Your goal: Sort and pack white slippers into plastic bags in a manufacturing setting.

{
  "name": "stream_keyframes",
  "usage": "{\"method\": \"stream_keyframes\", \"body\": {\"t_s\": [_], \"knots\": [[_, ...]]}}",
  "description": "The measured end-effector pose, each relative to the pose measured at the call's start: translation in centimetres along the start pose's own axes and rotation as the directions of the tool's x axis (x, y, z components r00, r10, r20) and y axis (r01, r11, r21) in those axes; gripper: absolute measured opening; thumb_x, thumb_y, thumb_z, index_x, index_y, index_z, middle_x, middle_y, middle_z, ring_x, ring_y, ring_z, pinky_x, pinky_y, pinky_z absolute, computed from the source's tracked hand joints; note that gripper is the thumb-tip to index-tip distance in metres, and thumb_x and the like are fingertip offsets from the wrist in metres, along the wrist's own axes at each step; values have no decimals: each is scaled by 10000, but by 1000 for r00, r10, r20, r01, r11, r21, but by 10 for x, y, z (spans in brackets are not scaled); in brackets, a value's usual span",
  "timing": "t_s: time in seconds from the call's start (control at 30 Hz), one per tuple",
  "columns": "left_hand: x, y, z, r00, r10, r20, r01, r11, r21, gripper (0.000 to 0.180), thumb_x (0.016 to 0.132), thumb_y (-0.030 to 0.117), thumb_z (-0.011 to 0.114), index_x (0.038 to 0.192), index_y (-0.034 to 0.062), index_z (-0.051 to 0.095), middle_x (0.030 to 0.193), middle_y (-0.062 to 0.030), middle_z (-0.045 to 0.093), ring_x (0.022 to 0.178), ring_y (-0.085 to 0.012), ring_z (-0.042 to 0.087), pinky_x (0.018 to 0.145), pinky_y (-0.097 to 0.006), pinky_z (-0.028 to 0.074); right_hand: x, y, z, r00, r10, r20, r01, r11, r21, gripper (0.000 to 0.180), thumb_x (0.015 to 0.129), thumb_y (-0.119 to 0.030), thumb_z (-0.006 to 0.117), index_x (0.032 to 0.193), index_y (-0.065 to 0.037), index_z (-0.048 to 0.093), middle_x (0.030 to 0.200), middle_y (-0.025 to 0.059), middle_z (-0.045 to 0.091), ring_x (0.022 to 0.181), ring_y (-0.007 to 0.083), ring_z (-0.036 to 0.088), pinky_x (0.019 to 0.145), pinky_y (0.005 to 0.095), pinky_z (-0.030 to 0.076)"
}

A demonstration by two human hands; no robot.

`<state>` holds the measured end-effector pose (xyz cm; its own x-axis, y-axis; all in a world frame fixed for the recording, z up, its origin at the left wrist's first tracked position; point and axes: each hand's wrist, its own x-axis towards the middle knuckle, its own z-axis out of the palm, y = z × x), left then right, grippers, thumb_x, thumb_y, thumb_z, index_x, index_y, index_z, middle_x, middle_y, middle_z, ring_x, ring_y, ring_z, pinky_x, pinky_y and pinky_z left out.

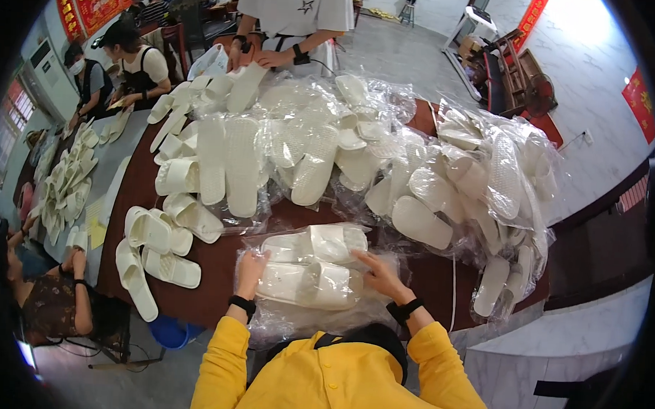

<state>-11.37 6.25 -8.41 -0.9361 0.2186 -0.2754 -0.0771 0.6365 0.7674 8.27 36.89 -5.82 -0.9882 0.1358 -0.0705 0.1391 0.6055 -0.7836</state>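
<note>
A pair of cream slippers (325, 285) lies side by side in a clear plastic bag (287, 322) at the table's near edge, in front of my body. My left hand (251, 272) is closed on the bag's left side, by the heel ends; its fingertips are partly hidden. At the other end my right hand (383, 276) rests on the film with its index finger stretched toward the far slipper's strap end. Its thumb and fingers are apart. Left of the bag sit loose, unwrapped cream slippers (170, 269).
Bagged slippers (421, 222) heap across the back and right of the brown table (213, 291). Across it, a person's hands (275, 57) handle slippers. At left, other people work at a grey table (101, 171) with more slippers. A blue bucket (170, 332) stands below.
</note>
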Motion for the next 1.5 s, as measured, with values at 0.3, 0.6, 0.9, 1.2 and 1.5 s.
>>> {"method": "stream_keyframes", "body": {"t_s": [0.3,0.6,0.9,1.2,1.5], "knots": [[14,-32,3,995,24,99,18,916,-401,386,943,305,645,1171,-6,653,1001,-90,696,919,-200,644,828,-337,500,-18,-51,-9,981,-155,-120,124,965,-233,772,773,39,547,1476,-253,419,1334,268,528,993,443,623,791,456,547],[-61,59,-93,983,81,166,61,705,-707,280,973,178,590,1192,4,593,1047,-78,662,938,-163,621,826,-301,518,-66,-138,-37,973,-136,-188,161,979,125,821,760,90,478,1528,-159,334,1388,205,522,649,274,594,649,297,529],[-38,-38,-113,982,20,189,117,719,-686,319,939,195,646,1176,-13,598,1055,-73,665,915,-145,626,828,-287,505,-130,-70,-15,965,240,105,-262,880,397,832,803,107,424,1568,-160,235,1459,119,478,737,124,592,819,260,527],[-38,-38,-154,986,162,-39,-159,848,-505,394,962,256,631,1222,-37,586,1098,-76,653,959,-150,595,877,-296,467,-129,-15,12,995,96,27,-99,985,139,880,848,-49,587,1581,-126,107,1618,207,128,1466,315,259,1133,374,327],[-106,-97,-294,934,-33,-355,-187,802,-567,447,992,247,573,1319,-45,483,1240,-133,586,1097,-226,587,936,-349,479,-127,-40,14,991,130,22,-130,991,-28,1257,712,-378,854,1550,-30,-16,1573,286,131,1443,445,218,1152,429,309]]}}
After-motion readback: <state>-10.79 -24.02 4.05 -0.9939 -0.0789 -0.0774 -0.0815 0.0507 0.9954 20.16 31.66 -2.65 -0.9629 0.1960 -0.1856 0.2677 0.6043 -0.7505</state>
